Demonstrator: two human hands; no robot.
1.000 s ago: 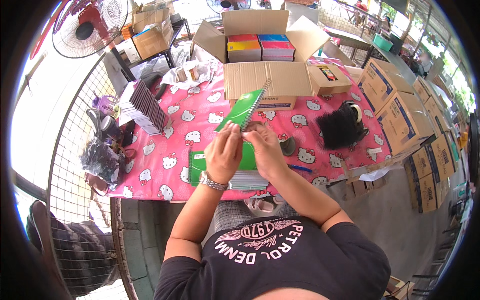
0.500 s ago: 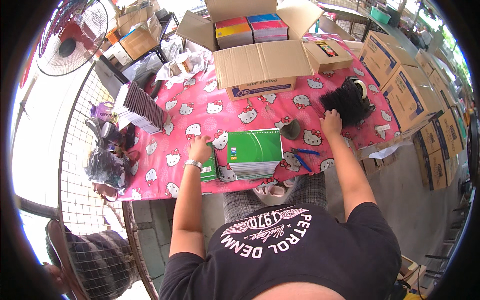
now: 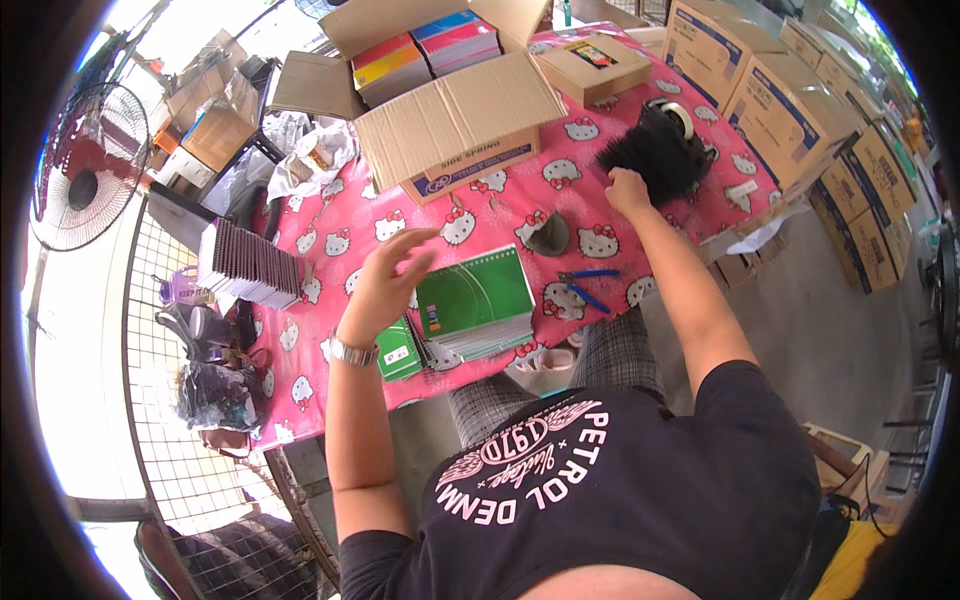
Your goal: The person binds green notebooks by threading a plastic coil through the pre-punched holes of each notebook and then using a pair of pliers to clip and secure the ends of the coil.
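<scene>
Above the left edge of a stack of green notebooks (image 3: 482, 292), my left hand (image 3: 388, 280) is raised with its fingers apart, holding nothing. Beneath it, at the stack's left, lies another green notebook (image 3: 396, 352) with a dark spiral edge. My right hand (image 3: 628, 192) is at the near left edge of a pile of thin black strands (image 3: 655, 155) that look like binding coils. Its fingers are pressed together; what is between them is too small to make out. Blue-handled pliers (image 3: 590, 287) and a dark grey lump (image 3: 548, 235) lie between the stack and my right arm.
An open carton (image 3: 460, 125) with colourful notebooks stands at the back, beside a flat brown box (image 3: 595, 68). A tape roll (image 3: 680, 118) sits behind the black pile. Spiral-bound notebooks (image 3: 250, 265) stand stacked at the left. Closed cartons (image 3: 780, 115) line the right side.
My left hand has lifted off the green notebook and opened above it. My right hand stays at the black pile, its fingers now drawn together. The view has turned and shifted.
</scene>
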